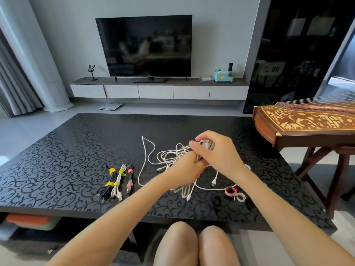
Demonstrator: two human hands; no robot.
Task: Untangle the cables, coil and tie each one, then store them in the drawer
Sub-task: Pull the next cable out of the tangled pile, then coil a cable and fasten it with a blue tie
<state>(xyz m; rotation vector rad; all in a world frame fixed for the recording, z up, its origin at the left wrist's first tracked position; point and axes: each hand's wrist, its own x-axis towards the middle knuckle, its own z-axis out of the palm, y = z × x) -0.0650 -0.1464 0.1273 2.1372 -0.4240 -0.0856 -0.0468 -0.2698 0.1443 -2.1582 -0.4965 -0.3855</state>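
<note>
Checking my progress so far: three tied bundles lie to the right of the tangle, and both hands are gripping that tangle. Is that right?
Not quite. The head view shows the three tied bundles lying left of the tangle, not right. The left hand and right hand do both grip the tangle.

Pretty clearly a home living room: big TV on a floating media cabinet, curtains, guzheng beside the tabletop.

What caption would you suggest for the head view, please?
The left hand and right hand hold a tangle of white cables over the black table, beside three tied bundles.
</note>
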